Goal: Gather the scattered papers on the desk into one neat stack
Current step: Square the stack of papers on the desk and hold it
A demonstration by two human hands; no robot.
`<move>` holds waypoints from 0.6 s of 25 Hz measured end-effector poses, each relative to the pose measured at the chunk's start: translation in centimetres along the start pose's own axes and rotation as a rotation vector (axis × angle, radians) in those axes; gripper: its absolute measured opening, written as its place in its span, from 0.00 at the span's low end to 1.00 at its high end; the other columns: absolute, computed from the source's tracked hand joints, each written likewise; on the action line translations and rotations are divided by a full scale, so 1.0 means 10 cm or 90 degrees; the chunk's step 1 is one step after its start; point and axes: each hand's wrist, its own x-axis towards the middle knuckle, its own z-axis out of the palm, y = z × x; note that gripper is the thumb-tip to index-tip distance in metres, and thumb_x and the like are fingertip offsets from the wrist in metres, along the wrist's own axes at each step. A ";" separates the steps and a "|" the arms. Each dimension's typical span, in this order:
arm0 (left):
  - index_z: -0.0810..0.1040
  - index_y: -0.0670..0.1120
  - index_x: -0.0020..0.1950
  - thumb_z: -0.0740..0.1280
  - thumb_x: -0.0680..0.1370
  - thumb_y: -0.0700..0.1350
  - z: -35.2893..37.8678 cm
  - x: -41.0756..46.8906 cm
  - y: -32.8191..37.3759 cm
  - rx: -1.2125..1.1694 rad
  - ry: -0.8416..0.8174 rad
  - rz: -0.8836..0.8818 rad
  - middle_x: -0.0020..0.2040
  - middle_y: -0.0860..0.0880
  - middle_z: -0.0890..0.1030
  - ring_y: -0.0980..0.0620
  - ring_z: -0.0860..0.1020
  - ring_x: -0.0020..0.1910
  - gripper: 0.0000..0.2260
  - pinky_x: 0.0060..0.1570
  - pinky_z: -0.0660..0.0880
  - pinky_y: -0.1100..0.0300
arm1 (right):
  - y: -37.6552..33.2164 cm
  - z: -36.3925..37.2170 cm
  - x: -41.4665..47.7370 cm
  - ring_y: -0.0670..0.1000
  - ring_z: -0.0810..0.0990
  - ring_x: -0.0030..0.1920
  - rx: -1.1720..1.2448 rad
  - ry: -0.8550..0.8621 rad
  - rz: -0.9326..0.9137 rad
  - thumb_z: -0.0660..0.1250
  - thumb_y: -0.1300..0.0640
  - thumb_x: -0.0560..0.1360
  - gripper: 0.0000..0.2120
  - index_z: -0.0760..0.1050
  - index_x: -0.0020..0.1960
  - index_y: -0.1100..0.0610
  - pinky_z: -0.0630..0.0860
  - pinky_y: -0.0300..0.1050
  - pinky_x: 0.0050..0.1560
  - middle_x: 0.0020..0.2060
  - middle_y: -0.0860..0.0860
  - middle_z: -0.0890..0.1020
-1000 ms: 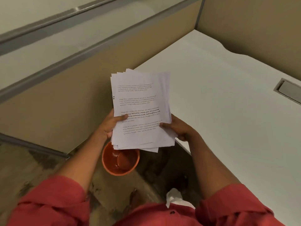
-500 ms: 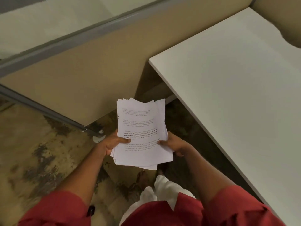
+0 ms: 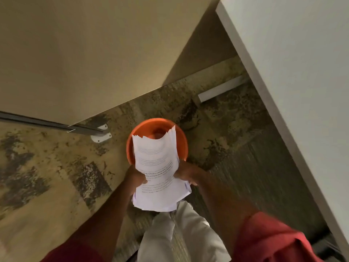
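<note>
Paper stack [image 3: 158, 171] looks light and floppy, top curling; left hand [image 3: 135, 178] and right hand [image 3: 186, 175] each pinch a side edge, which seems the safest hold

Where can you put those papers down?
The white desk on the right shows a bare top. The carpet between the orange bin and the desk is bare too. It is crowded over the bin, where the left hand and right hand hold the papers.
</note>
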 end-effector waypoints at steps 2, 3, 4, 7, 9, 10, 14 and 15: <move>0.75 0.35 0.61 0.71 0.66 0.27 0.05 0.29 -0.04 0.031 0.012 -0.027 0.59 0.39 0.79 0.40 0.76 0.59 0.23 0.51 0.72 0.53 | -0.01 -0.01 0.34 0.60 0.71 0.67 -0.047 -0.007 0.031 0.65 0.63 0.78 0.24 0.64 0.72 0.57 0.71 0.53 0.63 0.68 0.58 0.73; 0.75 0.35 0.60 0.72 0.66 0.28 0.07 0.43 -0.07 0.042 0.011 -0.039 0.58 0.39 0.79 0.40 0.77 0.58 0.23 0.51 0.72 0.54 | -0.01 -0.01 0.50 0.61 0.71 0.67 -0.070 -0.006 0.044 0.65 0.63 0.78 0.23 0.64 0.72 0.59 0.71 0.52 0.63 0.68 0.59 0.73; 0.75 0.35 0.61 0.73 0.65 0.29 0.10 0.54 -0.09 0.049 0.013 -0.043 0.58 0.39 0.80 0.41 0.77 0.56 0.24 0.51 0.73 0.54 | 0.02 -0.01 0.63 0.61 0.71 0.68 -0.078 -0.001 0.065 0.64 0.63 0.79 0.23 0.64 0.72 0.60 0.71 0.51 0.64 0.68 0.59 0.73; 0.69 0.41 0.70 0.75 0.64 0.33 0.20 0.92 -0.19 0.062 0.021 -0.016 0.56 0.42 0.81 0.43 0.79 0.51 0.35 0.45 0.73 0.55 | 0.11 0.02 1.09 0.60 0.70 0.69 -0.124 0.013 0.096 0.62 0.63 0.80 0.24 0.60 0.73 0.63 0.70 0.49 0.64 0.69 0.60 0.71; 0.61 0.45 0.75 0.74 0.66 0.35 0.26 1.14 -0.17 0.072 0.055 0.029 0.58 0.43 0.79 0.42 0.79 0.54 0.40 0.45 0.72 0.55 | 0.17 0.06 1.43 0.59 0.71 0.67 -0.124 0.039 0.094 0.63 0.61 0.79 0.28 0.56 0.75 0.62 0.72 0.47 0.61 0.68 0.58 0.70; 0.58 0.45 0.75 0.73 0.67 0.34 0.29 1.21 -0.16 0.080 0.073 0.046 0.61 0.43 0.77 0.41 0.77 0.57 0.40 0.47 0.73 0.54 | 0.20 0.09 1.54 0.58 0.72 0.66 -0.125 0.050 0.092 0.63 0.58 0.78 0.30 0.55 0.75 0.61 0.73 0.46 0.59 0.68 0.58 0.70; 0.59 0.39 0.74 0.71 0.72 0.34 0.38 1.33 -0.17 0.162 0.131 0.088 0.67 0.36 0.70 0.37 0.71 0.65 0.34 0.62 0.69 0.49 | 0.27 0.17 1.66 0.61 0.73 0.66 -0.217 0.123 0.076 0.63 0.59 0.77 0.27 0.59 0.72 0.63 0.73 0.52 0.63 0.66 0.59 0.71; 0.59 0.38 0.73 0.72 0.71 0.35 0.40 1.34 -0.19 0.163 0.132 0.085 0.68 0.36 0.70 0.37 0.71 0.65 0.34 0.62 0.68 0.49 | 0.28 0.20 1.65 0.61 0.73 0.67 -0.247 0.139 0.065 0.63 0.60 0.77 0.26 0.60 0.72 0.63 0.72 0.52 0.64 0.67 0.59 0.71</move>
